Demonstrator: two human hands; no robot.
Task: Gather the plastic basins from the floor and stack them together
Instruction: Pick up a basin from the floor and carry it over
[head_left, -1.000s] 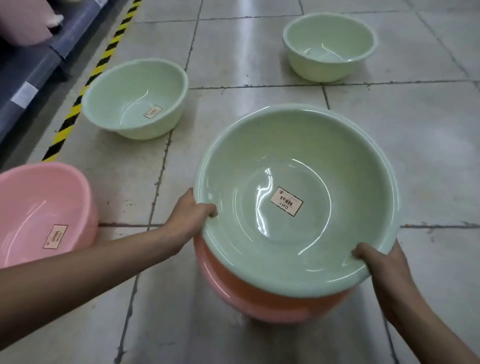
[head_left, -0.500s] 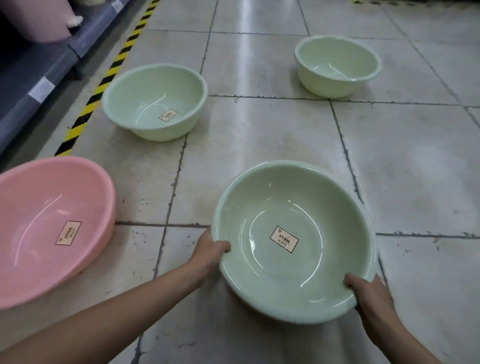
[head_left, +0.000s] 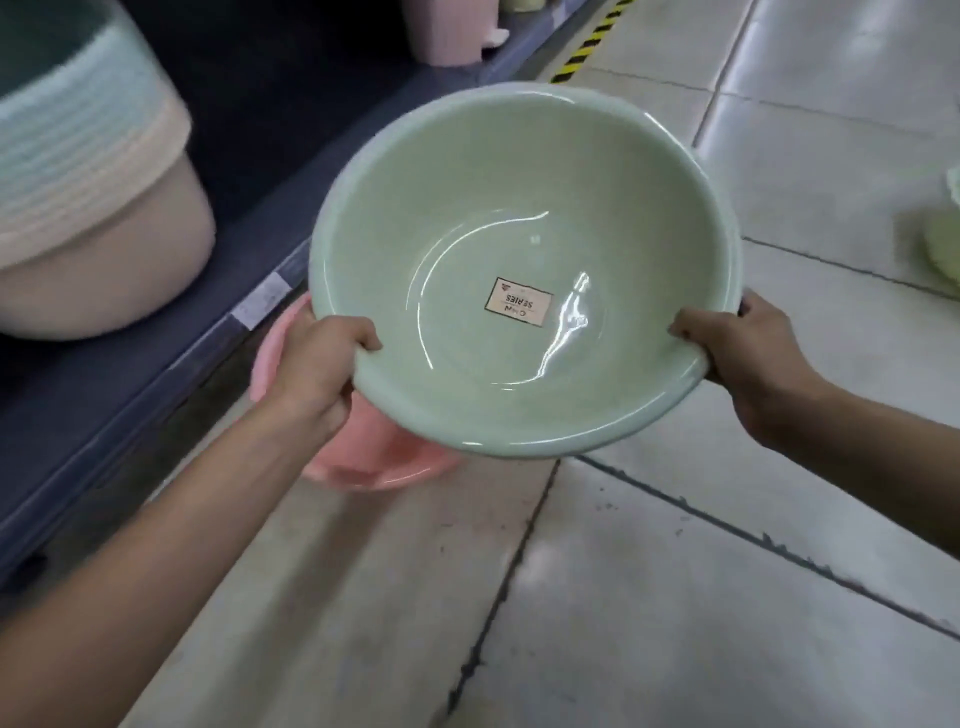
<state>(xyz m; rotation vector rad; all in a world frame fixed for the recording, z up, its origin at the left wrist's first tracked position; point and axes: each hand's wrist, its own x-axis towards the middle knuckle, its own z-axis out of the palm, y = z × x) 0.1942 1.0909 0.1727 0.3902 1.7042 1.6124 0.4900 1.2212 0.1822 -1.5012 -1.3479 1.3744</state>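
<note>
The green basin (head_left: 524, 270) was up off the floor (head_left: 675, 597), carried by both hands. The left hand (head_left: 317, 364) gripped the near-left rim with its thumb hooked inside, and the right hand (head_left: 748, 358) gripped the right rim in the same way. Under it, at the lower left, a pink basin (head_left: 374, 462) showed, mostly covered. It could not be told whether the green one was seated in it or only hung above it. The stacking therefore looked only partly done: at most two basins were together. At the right edge a pale green shape (head_left: 943, 249) lay on the floor, cut off by the frame, probably another basin to collect. How many more remained could not be judged, as the view was blurred and most of the floor was out of sight.
</note>
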